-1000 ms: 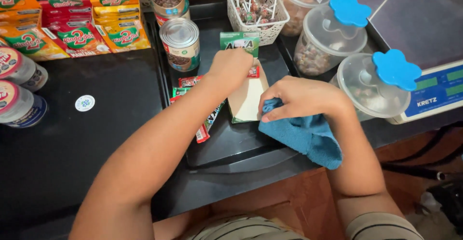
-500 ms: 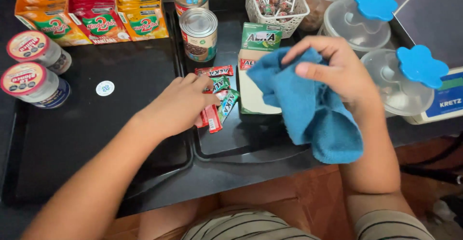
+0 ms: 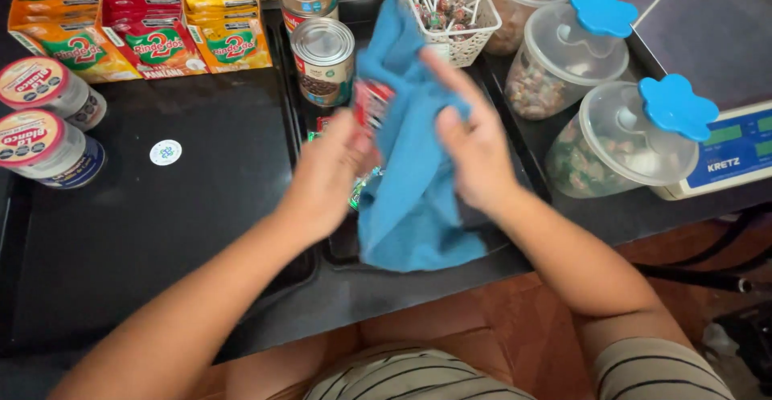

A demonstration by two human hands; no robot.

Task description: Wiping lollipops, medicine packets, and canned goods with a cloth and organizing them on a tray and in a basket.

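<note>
From your head camera, a tin can point(image 3: 323, 60), a white basket of lollipops point(image 3: 450, 2) and two clear jars with blue lids point(image 3: 619, 139) crowd the black tray point(image 3: 338, 247) behind your hands. Your left hand point(image 3: 326, 176) pinches a small red packet point(image 3: 371, 104). Your right hand point(image 3: 474, 147) grips the blue cloth point(image 3: 410, 199), which hangs crumpled over the tray, touching the packet.

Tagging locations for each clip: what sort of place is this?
Probably a small shop counter: a weighing scale, lidded jars of sweets, and rows of boxed packets on display, while both hands wipe a packet with a blue cloth.
</note>
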